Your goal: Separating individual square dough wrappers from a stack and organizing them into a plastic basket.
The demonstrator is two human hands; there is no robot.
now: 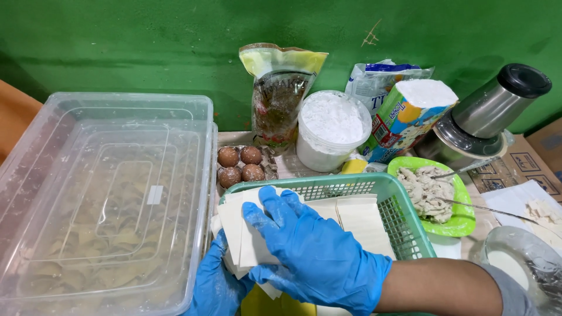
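Head view: the right hand (313,246) in a blue glove lies flat, fingers spread, on a stack of pale square dough wrappers (249,234) at the green plastic basket's (404,225) nine o'clock edge. The left hand (213,284), gloved, cups the stack from seven o'clock. Seemingly separating sheets; peeling one needs a light pinch.

Glossy green plastic basket (404,225)

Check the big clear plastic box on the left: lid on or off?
On. The clear box has its ribbed lid seated flat over the rim, and the folded wrappers inside show only through it.
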